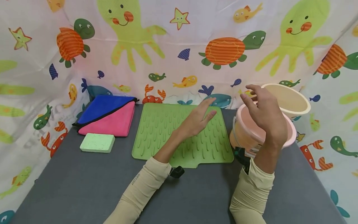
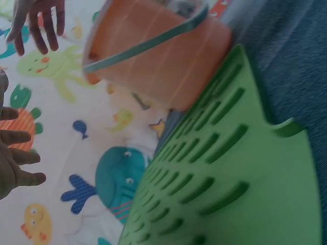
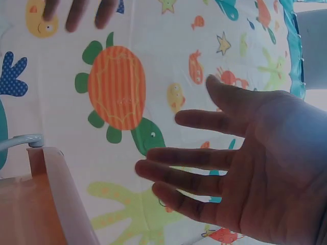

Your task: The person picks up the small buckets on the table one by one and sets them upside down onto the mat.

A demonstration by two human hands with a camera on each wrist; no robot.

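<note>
My left hand (image 1: 195, 119) is held above the green ridged mat (image 1: 159, 133), its fingers straight and pointing to the right. My right hand (image 1: 267, 115) hovers over the peach bucket (image 1: 237, 137), with its fingers spread and nothing in them. In the right wrist view, the right hand (image 3: 255, 168) shows an open palm beside the bucket's rim (image 3: 71, 204). The left wrist view catches the left hand's fingers (image 2: 20, 153) at its left edge and the bucket's grey handle (image 2: 148, 47). Neither hand visibly touches anything.
A cream, round-rimmed container (image 1: 291, 99) stands behind the bucket at the right. On the left lie a folded blue and pink cloth (image 1: 109, 113) with black edging and a pale green sponge (image 1: 97, 143). A sea-animal curtain (image 1: 173, 71) hangs around the grey table (image 1: 84, 189).
</note>
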